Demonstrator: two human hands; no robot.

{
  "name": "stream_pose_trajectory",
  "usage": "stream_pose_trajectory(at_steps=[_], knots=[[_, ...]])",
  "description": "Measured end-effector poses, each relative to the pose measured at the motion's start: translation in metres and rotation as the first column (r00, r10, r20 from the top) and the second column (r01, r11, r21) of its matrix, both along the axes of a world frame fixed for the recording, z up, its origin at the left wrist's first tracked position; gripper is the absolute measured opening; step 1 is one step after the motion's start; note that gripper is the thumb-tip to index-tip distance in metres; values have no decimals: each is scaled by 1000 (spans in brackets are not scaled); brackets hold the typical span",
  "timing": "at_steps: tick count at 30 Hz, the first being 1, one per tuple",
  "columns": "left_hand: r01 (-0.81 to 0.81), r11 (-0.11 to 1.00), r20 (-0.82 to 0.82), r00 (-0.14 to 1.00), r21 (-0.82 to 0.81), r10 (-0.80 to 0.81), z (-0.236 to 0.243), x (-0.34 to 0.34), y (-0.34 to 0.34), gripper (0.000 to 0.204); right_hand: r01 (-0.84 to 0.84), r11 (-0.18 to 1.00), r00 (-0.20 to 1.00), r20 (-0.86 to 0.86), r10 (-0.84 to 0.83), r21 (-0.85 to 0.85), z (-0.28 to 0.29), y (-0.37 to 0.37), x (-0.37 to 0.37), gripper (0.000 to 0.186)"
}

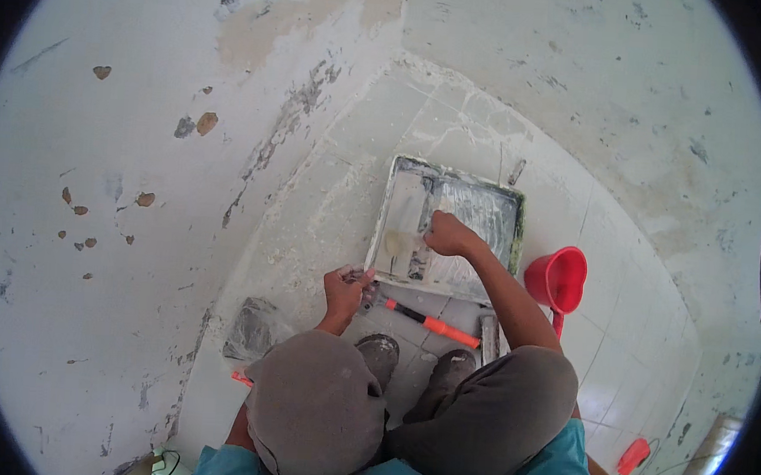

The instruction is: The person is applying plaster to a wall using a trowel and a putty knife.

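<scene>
A shallow, paint-smeared tray (454, 287) lies on the floor in front of my feet, with clear plastic film (478, 210) over its right part. At its near left corner my left hand (342, 294) is closed, thumb and fingers on the rim. Above the tray's middle my right hand (452, 235) is closed round a tool. A pale, blurred head (397, 244) of that tool reaches left over the tray; its exact kind is unclear. Just below the tray lies a hammer (434, 324) with an orange and black handle, its grey end close to my left hand.
A red dipper (556, 279) stands right of the tray. Near my feet lie a grey metal tool (490, 338) and a crumpled plastic bag (253, 327). Another narrow tool (517, 171) lies behind the tray. The stained wall (136, 249) closes the left side. Farther right is a red object (635, 456).
</scene>
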State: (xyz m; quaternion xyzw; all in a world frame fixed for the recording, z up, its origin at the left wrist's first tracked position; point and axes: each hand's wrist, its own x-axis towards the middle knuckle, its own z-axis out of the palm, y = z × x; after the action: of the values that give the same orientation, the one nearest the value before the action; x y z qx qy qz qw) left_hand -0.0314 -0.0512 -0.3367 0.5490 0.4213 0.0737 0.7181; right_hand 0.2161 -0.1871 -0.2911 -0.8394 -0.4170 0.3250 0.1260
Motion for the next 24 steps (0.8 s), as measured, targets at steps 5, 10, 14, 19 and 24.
stream_pose_trajectory(at_steps=[5, 10, 14, 19, 24], knots=[[-37, 997, -42, 999, -66, 34, -1, -6, 5, 18, 183, 983, 925, 341, -166, -20, 40, 26, 4, 30], [-2, 999, 0, 1000, -54, 2, -3, -2, 3, 21, -54, 998, 858, 512, 35, 23, 3, 22, -25, 17], [22, 998, 0, 1000, -53, -22, 0, -1, 3, 20, -168, 986, 875, 459, 151, -4, 4, 21, -62, 16], [-35, 995, 4, 999, -90, 36, -2, 0, 5, 20, -280, 958, 876, 390, 284, -69, 33, 23, -85, 15], [-35, 998, 11, 999, -44, 36, -1, -3, 6, 19, -257, 962, 898, 344, 273, -93, 66, 17, -88, 17]])
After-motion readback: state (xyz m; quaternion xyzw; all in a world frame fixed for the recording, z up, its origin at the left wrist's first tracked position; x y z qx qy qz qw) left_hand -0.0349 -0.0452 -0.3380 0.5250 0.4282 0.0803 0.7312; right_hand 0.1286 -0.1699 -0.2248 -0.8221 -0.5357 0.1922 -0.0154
